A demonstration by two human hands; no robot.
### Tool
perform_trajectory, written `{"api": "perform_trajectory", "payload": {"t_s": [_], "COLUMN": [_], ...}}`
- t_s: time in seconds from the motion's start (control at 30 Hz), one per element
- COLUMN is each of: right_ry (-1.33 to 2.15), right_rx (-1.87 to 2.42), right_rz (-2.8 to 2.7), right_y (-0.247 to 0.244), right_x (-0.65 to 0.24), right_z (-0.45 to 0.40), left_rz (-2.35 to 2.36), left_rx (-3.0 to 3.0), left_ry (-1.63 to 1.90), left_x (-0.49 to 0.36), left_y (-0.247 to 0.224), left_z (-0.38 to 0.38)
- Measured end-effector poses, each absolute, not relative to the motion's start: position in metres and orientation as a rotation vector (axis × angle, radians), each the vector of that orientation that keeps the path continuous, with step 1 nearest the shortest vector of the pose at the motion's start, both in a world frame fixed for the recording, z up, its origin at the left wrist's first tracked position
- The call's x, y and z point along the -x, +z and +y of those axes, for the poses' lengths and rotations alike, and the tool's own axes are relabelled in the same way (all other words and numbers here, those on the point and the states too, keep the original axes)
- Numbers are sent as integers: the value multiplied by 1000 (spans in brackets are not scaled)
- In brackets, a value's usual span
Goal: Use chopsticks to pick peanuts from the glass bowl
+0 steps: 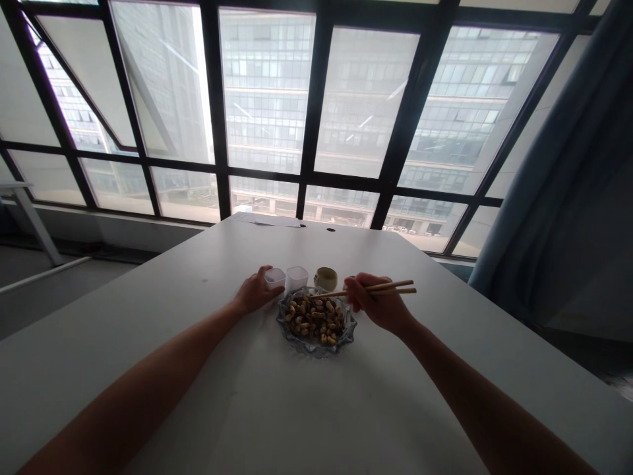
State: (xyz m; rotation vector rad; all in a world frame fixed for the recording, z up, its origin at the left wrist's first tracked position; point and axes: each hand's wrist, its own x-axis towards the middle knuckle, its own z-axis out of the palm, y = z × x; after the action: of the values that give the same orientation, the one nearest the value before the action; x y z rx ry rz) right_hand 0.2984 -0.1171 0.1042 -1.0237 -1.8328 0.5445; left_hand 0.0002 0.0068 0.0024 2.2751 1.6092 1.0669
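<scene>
Pinching chopsticks (403, 290) in the right hand (378, 305), tips low over peanuts (319, 318) (touching or not, impossible to tell); curling the left hand (253, 291) around a clear container (275, 278), just left of a second container (297, 278), with a yellowish cup (326, 279) farther right; between the hands, peanuts heaped inside a scalloped glass bowl (314, 348); beneath, a white table (316, 409); beyond, dark-framed windows (267, 92); at right, a blue curtain (539, 165).
</scene>
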Motion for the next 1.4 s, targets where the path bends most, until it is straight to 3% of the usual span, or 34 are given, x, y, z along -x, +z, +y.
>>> {"api": "perform_trajectory", "payload": {"t_s": [0.27,0.57,0.73,1.0,1.4], "right_ry": [941,996,776,176,191], "right_rx": [1009,996,1013,897,923], "right_rz": [-1025,-975,-1188,-1911,-1945], "right_y": [107,107,110,126,125], "right_x": [-314,-317,-316,-311,-308], "right_z": [-94,-91,-99,-130,-131], "left_rz": [1611,1611,1596,1492,1505], "left_rx": [-2260,-2265,-2269,-2360,-2389], "left_ry": [1043,1053,1073,1412,1390], "left_x": [0,2,1,0,0], "left_y": [2,-2,0,-2,1], "left_z": [6,10,7,9,5]}}
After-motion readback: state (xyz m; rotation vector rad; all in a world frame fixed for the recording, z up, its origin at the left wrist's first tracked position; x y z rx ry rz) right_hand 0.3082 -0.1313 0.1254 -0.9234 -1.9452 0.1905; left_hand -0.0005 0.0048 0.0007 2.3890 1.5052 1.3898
